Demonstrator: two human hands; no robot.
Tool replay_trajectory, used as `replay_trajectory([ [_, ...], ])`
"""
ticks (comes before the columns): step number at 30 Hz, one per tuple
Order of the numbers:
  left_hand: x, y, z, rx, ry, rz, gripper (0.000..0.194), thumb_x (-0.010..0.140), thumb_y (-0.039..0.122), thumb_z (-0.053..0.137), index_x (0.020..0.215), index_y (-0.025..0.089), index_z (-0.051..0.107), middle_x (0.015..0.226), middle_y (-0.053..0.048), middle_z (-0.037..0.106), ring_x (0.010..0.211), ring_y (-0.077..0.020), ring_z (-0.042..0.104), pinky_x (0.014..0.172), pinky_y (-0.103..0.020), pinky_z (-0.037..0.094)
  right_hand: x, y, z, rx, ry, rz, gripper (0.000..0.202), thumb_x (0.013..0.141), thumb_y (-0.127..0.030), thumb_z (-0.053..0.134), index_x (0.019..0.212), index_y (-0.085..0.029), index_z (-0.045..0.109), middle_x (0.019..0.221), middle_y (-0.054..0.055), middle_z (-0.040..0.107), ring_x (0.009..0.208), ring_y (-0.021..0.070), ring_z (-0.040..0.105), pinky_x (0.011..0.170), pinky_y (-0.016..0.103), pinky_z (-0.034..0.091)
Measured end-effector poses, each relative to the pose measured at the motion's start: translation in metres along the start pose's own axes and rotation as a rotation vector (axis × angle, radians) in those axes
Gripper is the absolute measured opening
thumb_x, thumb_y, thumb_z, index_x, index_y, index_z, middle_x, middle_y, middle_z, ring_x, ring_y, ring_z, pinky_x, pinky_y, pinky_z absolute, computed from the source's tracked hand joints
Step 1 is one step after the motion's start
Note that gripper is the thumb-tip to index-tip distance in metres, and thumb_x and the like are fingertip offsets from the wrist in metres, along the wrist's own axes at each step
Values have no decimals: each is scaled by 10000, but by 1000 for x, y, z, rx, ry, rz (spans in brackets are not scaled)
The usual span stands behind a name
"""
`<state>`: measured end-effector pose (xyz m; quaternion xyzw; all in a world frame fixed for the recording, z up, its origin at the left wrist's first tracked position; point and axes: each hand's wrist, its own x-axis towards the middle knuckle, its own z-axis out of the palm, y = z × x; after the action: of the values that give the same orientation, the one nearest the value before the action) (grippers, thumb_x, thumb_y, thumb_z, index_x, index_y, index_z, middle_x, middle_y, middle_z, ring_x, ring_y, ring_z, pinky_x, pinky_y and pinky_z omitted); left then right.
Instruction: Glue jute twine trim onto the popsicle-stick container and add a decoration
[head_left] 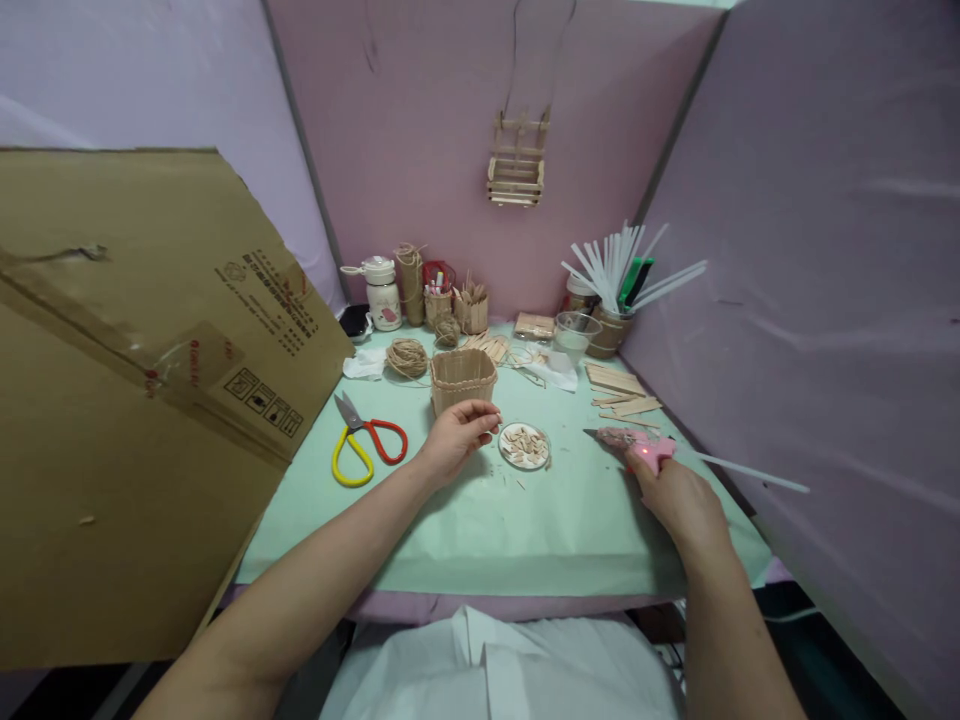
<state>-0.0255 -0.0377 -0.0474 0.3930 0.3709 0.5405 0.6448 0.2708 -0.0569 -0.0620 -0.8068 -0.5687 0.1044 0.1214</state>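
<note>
My right hand (679,500) is wrapped round the handle of a pink hot glue gun (630,440). A red light glows on the gun, and a long white glue stick (757,472) sticks out of its back. The fingertips of my left hand (461,437) are pinched together; whatever they hold is too small to make out. That hand is in front of a small wooden basket (463,378) and hides its lower part. Just right of its fingertips lies a round white dish (525,462) of small wood pieces, with a few crumbs on the table around it.
Scissors (360,440) with yellow and red handles lie at left, beside a large cardboard sheet (135,400). Twine (406,357), a bottle (382,293) and a pot of glue sticks (609,330) stand at the back. Wooden sticks (622,390) lie at right. A small wooden swing (516,165) hangs above.
</note>
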Motion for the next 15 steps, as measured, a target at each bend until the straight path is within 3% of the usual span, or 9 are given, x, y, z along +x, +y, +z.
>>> replay_trajectory([
  [3,0,0,0,12,-5,-3,301,582,308,839,782,161,667,760,-5,642,689,-86,561,643,-218,404,-5,4,-3,-131,11,0,570,884,-567,375,904,-89,684,817,230,699,743,331,659,579,366,409],
  [5,0,-1,0,23,-4,-4,310,573,317,840,778,161,668,756,-8,644,687,-92,559,635,-223,398,-11,3,-5,-199,111,-43,537,874,-545,439,958,-67,669,862,241,681,807,347,646,626,380,426],
  [7,1,-2,1,51,2,1,317,562,327,840,772,160,670,753,-14,649,687,-100,559,632,-231,395,-21,-5,-7,-184,267,-173,426,864,-451,510,977,-68,660,906,235,663,880,349,621,714,399,440],
  [9,1,-4,2,102,10,10,317,561,343,833,769,162,675,745,-19,654,686,-110,558,632,-239,394,-34,-23,-4,-23,316,-390,257,863,-325,525,941,-124,664,929,179,661,904,306,607,794,390,439],
  [12,1,-6,2,209,32,24,301,577,364,811,765,167,683,725,-23,652,675,-120,550,630,-249,393,-56,-60,10,204,53,-659,185,889,-245,490,832,-187,655,904,94,653,852,231,604,773,323,441],
  [15,0,-6,2,278,43,24,270,594,359,791,762,172,692,734,-24,657,668,-120,539,636,-254,393,-68,-87,27,185,-28,-656,169,876,-159,494,827,-180,654,905,89,647,861,229,601,753,311,423],
])
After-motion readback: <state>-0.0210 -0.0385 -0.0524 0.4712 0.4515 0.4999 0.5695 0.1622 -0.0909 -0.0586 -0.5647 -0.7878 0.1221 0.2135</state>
